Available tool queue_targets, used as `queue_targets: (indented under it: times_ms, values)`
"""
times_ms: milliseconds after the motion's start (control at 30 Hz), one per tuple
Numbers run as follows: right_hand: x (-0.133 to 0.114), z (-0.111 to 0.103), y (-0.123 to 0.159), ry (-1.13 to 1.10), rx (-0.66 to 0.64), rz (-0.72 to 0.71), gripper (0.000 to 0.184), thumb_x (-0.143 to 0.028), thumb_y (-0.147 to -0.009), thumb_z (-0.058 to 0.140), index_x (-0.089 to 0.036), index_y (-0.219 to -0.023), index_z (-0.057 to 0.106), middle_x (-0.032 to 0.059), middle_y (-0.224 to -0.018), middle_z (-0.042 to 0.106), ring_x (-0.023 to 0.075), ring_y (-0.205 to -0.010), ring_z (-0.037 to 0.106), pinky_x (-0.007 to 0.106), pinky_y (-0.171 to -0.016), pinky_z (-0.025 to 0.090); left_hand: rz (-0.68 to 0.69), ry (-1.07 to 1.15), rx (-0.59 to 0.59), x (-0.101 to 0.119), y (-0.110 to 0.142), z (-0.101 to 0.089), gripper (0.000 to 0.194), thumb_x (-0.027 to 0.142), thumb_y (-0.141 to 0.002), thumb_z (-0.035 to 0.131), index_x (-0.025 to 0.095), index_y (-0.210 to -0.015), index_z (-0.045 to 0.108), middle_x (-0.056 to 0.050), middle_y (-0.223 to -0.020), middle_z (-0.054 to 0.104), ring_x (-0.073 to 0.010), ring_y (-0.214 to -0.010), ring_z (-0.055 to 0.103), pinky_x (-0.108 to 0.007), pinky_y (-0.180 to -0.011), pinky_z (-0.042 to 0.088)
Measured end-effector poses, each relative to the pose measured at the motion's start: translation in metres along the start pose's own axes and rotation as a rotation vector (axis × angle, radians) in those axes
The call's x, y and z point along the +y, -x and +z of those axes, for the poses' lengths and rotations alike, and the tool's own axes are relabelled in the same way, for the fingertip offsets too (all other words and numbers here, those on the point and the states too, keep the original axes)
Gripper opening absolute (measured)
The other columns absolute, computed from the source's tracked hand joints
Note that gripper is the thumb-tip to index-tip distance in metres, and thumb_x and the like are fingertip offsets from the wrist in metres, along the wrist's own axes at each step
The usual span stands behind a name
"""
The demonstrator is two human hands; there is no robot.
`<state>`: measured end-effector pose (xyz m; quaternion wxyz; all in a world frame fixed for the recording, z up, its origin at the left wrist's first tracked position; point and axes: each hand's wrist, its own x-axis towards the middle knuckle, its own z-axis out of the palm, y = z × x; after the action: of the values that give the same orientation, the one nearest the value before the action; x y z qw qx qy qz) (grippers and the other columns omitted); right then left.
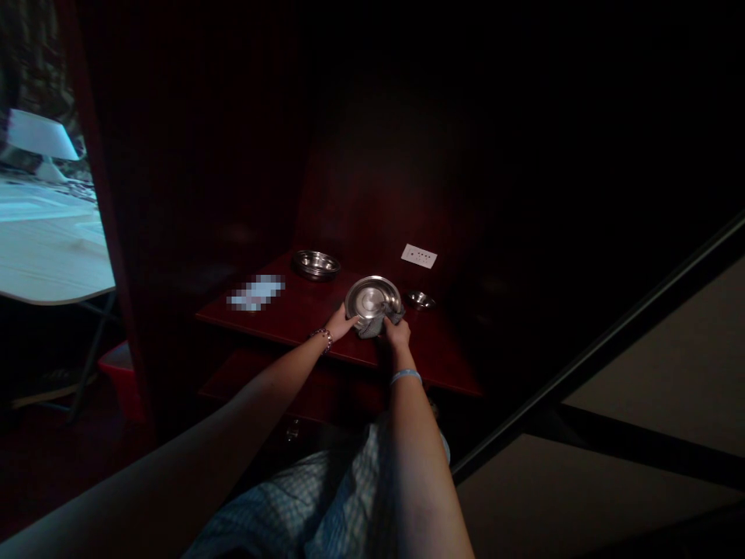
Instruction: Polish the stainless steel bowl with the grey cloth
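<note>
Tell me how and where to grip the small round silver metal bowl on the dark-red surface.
Probably pinch the small bowl by its right rim, from the right: it sits open side up, that rim exposed, while the larger silver metal dish held nearby crowds its left.

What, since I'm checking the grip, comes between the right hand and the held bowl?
A grey cloth, bunched between the right hand and the held bowl's near right side. Nothing visible separates the left hand from it.

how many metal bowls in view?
At least 3: held bowl between left hand and right hand; rear-left bowl on the shelf, apparently stacked, so more may be hidden; small bowl at right.
</note>
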<state>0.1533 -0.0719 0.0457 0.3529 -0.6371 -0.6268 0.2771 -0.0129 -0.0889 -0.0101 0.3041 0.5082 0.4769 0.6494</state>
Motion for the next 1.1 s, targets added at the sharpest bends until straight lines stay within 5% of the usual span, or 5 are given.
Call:
queue_targets:
  times_ms: [133, 433, 1100]
  values:
    - [-0.008, -0.007, 0.011, 0.144, 0.079, -0.023, 0.033, -0.03, -0.089, 0.054, -0.014, -0.117, 0.064, 0.0164, -0.117, 0.068, 0.0257, -0.111, 0.065, 0.03, -0.092, 0.05, 0.008, -0.023, 0.008, 0.001, 0.0, -0.001, 0.052, 0.01, -0.072, 0.064, 0.013, -0.122, 0.054, -0.012, -0.118, 0.067, -0.0228, -0.115, 0.06, -0.038, -0.106, 0.043]
    - [-0.02, -0.014, 0.026, 0.4, 0.146, -0.031, 0.032, -0.033, -0.094, 0.045, -0.016, -0.121, 0.052, 0.017, -0.111, 0.068, 0.0269, -0.103, 0.067, 0.035, -0.086, 0.05, 0.031, -0.061, -0.009, -0.004, 0.001, 0.0, 0.048, 0.007, -0.072, 0.06, 0.012, -0.12, 0.056, -0.01, -0.108, 0.069, -0.0218, -0.105, 0.063, -0.038, -0.102, 0.046]
    - [-0.02, -0.012, 0.031, 0.424, 0.311, -0.235, 0.026, -0.02, -0.092, 0.04, -0.014, -0.115, 0.052, 0.0161, -0.11, 0.067, 0.025, -0.101, 0.066, 0.034, -0.084, 0.049, 0.103, -0.046, -0.07, -0.012, -0.002, 0.0, 0.048, 0.007, -0.077, 0.055, 0.01, -0.125, 0.053, -0.014, -0.118, 0.066, -0.0223, -0.116, 0.059, -0.041, -0.109, 0.04]
